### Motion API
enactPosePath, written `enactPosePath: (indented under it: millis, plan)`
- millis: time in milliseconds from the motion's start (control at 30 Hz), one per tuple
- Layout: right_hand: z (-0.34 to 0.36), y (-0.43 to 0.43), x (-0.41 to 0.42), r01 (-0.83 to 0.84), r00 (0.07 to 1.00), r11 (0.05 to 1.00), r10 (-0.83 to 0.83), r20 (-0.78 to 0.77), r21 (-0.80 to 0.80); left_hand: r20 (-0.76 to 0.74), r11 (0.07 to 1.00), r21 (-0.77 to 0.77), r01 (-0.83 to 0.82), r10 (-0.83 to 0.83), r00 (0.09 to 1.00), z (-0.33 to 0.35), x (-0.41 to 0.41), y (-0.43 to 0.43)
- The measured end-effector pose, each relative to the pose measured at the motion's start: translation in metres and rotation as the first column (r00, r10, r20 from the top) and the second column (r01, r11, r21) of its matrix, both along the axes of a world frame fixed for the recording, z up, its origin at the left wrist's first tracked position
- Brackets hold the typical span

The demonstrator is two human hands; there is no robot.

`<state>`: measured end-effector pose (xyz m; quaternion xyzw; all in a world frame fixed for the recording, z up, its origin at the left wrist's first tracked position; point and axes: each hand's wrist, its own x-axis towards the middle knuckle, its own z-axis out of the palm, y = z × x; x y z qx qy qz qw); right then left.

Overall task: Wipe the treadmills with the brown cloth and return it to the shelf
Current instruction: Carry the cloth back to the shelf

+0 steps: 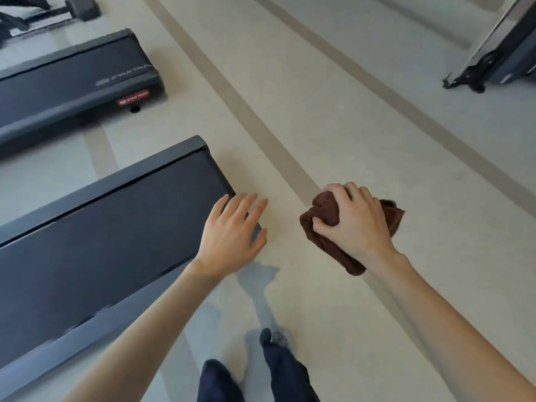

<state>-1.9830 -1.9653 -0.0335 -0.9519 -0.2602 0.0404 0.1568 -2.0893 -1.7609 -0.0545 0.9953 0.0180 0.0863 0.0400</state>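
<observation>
While right hand [356, 224] grips brown cloth [333, 250], treadmills [101, 242] line pale striped floor [319, 111].

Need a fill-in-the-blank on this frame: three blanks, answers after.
1. The right hand grips a bunched ___ cloth.
2. The left hand has straight fingers and holds ___.
3. The cloth is over the ___, beside the near treadmill, not on it.
Missing words: brown; nothing; floor.

A red badge [132, 97] on the rear end of the farther treadmill [72, 79] read "STAR TRAC", upside down; pale lettering [127, 75] on its belt showed the same brand, blurred
</observation>
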Motion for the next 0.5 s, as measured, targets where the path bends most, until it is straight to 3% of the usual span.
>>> enactPosePath:
  millis: [133, 300, 500]
  plan:
    - [0.059, -0.028, -0.015, 0.058, 0.998, 0.997, -0.058, 0.004, 0.043, -0.076, 0.999, -0.005, 0.053, -0.053, 0.996, 0.046, -0.014, -0.035]
    - [0.063, -0.051, -0.036, 0.069, 0.998, 0.998, -0.069, -0.002, -0.005, -0.186, 0.999, -0.036, 0.026, -0.033, 0.982, 0.049, -0.036, -0.051]
    - [0.055, -0.061, -0.055, -0.045, 0.979, 0.985, 0.011, -0.202, -0.164, -0.336, 0.993, -0.042, 0.107, -0.115, 0.935, 0.03, -0.048, -0.057]
